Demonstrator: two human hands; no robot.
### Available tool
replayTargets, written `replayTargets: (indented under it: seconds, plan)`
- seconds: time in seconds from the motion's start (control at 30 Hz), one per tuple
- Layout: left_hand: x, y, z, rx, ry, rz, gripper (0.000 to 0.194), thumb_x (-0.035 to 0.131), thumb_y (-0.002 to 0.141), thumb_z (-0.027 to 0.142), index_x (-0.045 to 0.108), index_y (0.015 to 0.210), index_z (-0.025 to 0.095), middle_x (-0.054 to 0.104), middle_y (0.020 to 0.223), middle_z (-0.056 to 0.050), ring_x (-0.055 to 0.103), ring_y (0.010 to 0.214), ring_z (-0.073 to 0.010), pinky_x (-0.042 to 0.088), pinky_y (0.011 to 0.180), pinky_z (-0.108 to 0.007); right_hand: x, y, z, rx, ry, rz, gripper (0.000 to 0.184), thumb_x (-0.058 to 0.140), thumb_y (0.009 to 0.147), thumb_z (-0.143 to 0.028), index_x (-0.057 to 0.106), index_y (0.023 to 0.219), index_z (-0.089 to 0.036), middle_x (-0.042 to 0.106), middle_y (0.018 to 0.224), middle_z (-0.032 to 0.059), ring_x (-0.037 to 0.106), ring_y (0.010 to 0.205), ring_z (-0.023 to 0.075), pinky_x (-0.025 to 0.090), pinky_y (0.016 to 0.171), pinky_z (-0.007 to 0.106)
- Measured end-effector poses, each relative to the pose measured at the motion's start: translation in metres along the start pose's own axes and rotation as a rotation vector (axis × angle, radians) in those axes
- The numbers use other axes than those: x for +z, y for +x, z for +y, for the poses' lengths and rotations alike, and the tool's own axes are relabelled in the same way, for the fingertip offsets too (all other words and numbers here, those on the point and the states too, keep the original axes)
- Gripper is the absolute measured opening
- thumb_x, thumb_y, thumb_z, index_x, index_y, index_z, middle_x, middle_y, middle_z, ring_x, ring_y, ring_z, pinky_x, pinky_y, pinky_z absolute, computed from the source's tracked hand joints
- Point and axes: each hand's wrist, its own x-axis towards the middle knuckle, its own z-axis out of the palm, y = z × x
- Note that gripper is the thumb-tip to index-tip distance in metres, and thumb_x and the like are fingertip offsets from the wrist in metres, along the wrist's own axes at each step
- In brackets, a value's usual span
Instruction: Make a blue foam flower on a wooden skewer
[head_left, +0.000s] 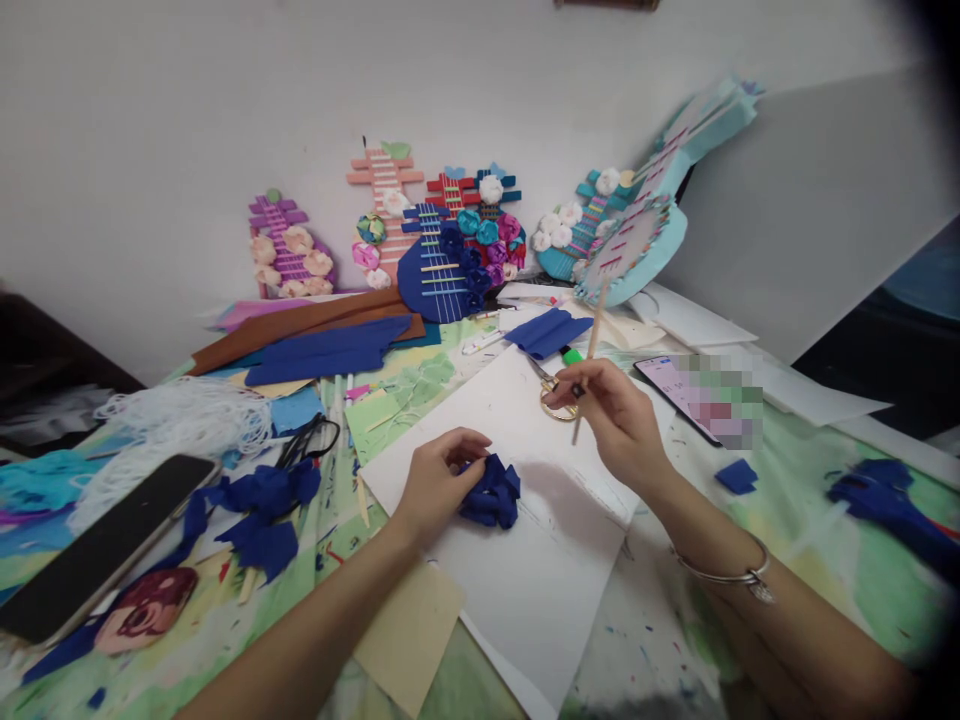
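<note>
My left hand (446,478) is closed at the edge of a ruffled bunch of dark blue crepe paper (493,497), thumb against it. The bunch rests on white paper sheets (540,590). My right hand (611,410) is raised over the sheets and pinches a thin wooden stick (598,325), held nearly upright. A tiny dark bit shows at those fingertips; I cannot make out what it is. Behind the right fingers lie gold-handled scissors (550,405), partly hidden. A folded blue paper piece (547,332) and a green-capped item (571,355) lie just beyond.
Paper-covered, flower-trimmed instrument models (442,270) lean on the wall, a larger light-blue one (637,240) at right. A phone (679,400) lies right of my right hand. Blue scraps (270,515), white cord (187,420) and a dark phone (105,550) are at left.
</note>
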Motion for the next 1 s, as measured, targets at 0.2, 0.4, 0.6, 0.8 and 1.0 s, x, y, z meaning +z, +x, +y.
replayTargets:
  seconds: [0.2, 0.4, 0.6, 0.8, 1.0]
  plan:
    - [-0.002, 0.002, 0.001, -0.05, -0.028, 0.04, 0.012, 0.065, 0.069, 0.02, 0.069, 0.08, 0.016, 0.069, 0.077, -0.004, 0.063, 0.071, -0.0169, 0.05, 0.067, -0.029, 0.002, -0.004, -0.007, 0.035, -0.291, -0.426, 0.021, 0.039, 0.092, -0.017, 0.045, 0.111, -0.022, 0.065, 0.082, 0.0006, 0.056, 0.065, 0.0124, 0.041, 0.064, 0.026]
    - [-0.004, 0.004, 0.001, -0.158, -0.094, 0.03, 0.019, 0.064, 0.064, 0.018, 0.071, 0.081, 0.015, 0.071, 0.081, -0.005, 0.065, 0.076, -0.0186, 0.05, 0.071, -0.029, 0.012, -0.003, -0.01, 0.108, -0.692, -0.72, 0.018, 0.043, 0.091, -0.02, 0.061, 0.093, -0.021, 0.066, 0.07, 0.0018, 0.059, 0.067, 0.0146, 0.033, 0.064, 0.024]
    - [-0.004, 0.005, 0.001, -0.157, -0.088, 0.035, 0.022, 0.061, 0.063, 0.017, 0.07, 0.084, 0.015, 0.071, 0.082, -0.005, 0.065, 0.076, -0.0173, 0.049, 0.071, -0.027, 0.011, -0.001, -0.007, 0.143, -0.82, -0.735, 0.022, 0.045, 0.09, -0.024, 0.066, 0.091, -0.022, 0.067, 0.072, 0.0039, 0.057, 0.067, 0.0149, 0.028, 0.06, 0.024]
    - [-0.004, 0.004, 0.002, -0.163, -0.053, 0.04, 0.024, 0.061, 0.064, 0.018, 0.07, 0.086, 0.014, 0.071, 0.081, -0.005, 0.064, 0.074, -0.0173, 0.049, 0.07, -0.027, 0.011, -0.002, -0.006, 0.135, -0.872, -0.712, 0.023, 0.044, 0.09, -0.025, 0.067, 0.091, -0.022, 0.068, 0.073, 0.0045, 0.057, 0.067, 0.0155, 0.026, 0.059, 0.024]
    - [-0.005, 0.004, 0.001, -0.163, -0.066, 0.029, 0.025, 0.059, 0.063, 0.016, 0.07, 0.085, 0.014, 0.071, 0.083, -0.006, 0.065, 0.076, -0.0179, 0.049, 0.072, -0.028, 0.014, -0.003, -0.003, 0.133, -0.853, -0.71, 0.023, 0.045, 0.09, -0.025, 0.068, 0.092, -0.021, 0.069, 0.076, 0.0052, 0.059, 0.069, 0.0158, 0.027, 0.059, 0.025]
